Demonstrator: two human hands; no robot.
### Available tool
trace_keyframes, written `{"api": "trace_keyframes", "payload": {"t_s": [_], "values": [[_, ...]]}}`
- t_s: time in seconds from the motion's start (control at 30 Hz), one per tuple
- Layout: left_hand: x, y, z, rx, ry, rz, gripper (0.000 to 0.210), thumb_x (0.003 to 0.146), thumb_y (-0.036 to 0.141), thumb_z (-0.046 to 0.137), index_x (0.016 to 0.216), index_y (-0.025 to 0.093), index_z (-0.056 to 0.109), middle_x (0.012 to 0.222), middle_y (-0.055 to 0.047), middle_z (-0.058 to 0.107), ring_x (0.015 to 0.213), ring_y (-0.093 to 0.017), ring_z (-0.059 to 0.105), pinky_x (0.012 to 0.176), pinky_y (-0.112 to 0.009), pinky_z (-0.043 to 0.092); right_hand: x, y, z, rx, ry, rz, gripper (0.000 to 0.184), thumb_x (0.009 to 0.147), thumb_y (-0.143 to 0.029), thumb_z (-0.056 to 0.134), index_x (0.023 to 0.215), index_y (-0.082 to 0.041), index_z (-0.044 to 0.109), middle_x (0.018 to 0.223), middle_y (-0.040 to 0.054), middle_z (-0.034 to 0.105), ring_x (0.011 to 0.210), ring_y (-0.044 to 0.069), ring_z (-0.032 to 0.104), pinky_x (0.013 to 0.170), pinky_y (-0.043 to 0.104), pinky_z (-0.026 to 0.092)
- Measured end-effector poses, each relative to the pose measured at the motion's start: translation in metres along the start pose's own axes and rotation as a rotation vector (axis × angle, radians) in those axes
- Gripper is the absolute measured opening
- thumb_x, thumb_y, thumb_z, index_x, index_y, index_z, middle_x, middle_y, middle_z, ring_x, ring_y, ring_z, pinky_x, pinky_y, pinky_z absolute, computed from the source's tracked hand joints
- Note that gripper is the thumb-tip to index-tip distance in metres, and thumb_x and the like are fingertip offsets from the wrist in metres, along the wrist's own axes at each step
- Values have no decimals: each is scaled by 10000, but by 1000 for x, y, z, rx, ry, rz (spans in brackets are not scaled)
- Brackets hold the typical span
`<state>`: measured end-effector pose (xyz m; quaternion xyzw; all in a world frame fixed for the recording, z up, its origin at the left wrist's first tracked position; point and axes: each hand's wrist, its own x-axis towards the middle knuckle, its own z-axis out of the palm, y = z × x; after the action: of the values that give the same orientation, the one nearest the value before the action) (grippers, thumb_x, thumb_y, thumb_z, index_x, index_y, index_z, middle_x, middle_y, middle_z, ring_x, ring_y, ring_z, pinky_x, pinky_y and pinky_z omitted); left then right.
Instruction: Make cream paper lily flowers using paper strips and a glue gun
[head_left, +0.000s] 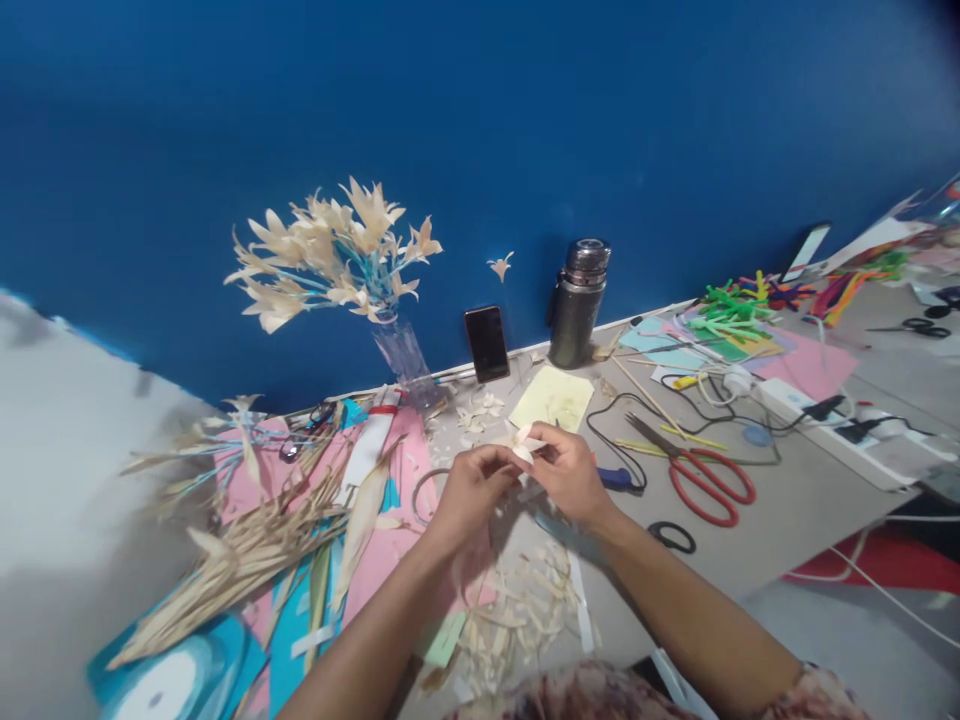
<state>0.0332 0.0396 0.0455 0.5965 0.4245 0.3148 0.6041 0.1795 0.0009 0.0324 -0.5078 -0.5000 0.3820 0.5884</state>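
Between my two hands is a small cream flower made of pale, husk-like petals. My left hand pinches it from the left side, fingers closed. On the other side, my right hand grips it with thumb and fingertips. The lower part of the flower is hidden by my fingers. Beneath my hands lie loose cream petals and scraps. Close by my right hand is a tool with a blue handle, and red-handled scissors lie farther right.
A clear vase of husk flowers stands at the back left. A phone and a dark flask are near the wall. Dried husks cover the left. A white power strip and cables lie right.
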Motion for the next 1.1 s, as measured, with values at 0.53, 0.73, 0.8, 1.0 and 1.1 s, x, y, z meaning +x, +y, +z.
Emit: {"api": "trace_keyframes", "payload": {"t_s": [0.53, 0.73, 0.8, 1.0, 1.1], "values": [[-11, 34, -21, -139, 187, 111, 198, 667, 305, 806, 775, 143, 769, 612, -36, 699, 545, -138, 586, 563, -257, 468, -2, 4, 13, 135, -194, 92, 134, 768, -306, 738, 731, -180, 706, 640, -11, 639, 548, 113, 527, 501, 220, 401], [-12, 35, -23, -27, 208, 149, 140, 679, 297, 783, 717, 164, 763, 597, -18, 676, 545, -135, 569, 552, -250, 461, -2, 2, 9, 39, -229, 94, 130, 803, -300, 686, 773, -178, 722, 698, 11, 703, 575, 130, 576, 519, 231, 422], [-11, 36, -28, 23, 248, 166, 138, 682, 307, 782, 726, 177, 779, 613, -25, 694, 572, -148, 581, 564, -255, 466, 12, -5, 0, -110, -198, 77, 124, 818, -266, 655, 783, -179, 736, 712, 16, 727, 603, 141, 610, 557, 239, 449], [-7, 35, -35, 61, 310, 195, 134, 668, 324, 781, 732, 209, 808, 693, -42, 744, 607, -176, 601, 596, -282, 482, 119, -12, -25, -512, 111, -56, 109, 830, -212, 633, 833, -181, 737, 782, 27, 732, 718, 166, 644, 699, 273, 486], [-5, 35, -38, 96, 341, 249, 111, 689, 323, 760, 718, 227, 808, 665, -28, 721, 586, -176, 580, 602, -289, 473, 169, 6, -20, -594, 186, -65, 103, 747, -140, 714, 849, -150, 731, 834, 75, 742, 820, 194, 664, 782, 293, 482]]}}
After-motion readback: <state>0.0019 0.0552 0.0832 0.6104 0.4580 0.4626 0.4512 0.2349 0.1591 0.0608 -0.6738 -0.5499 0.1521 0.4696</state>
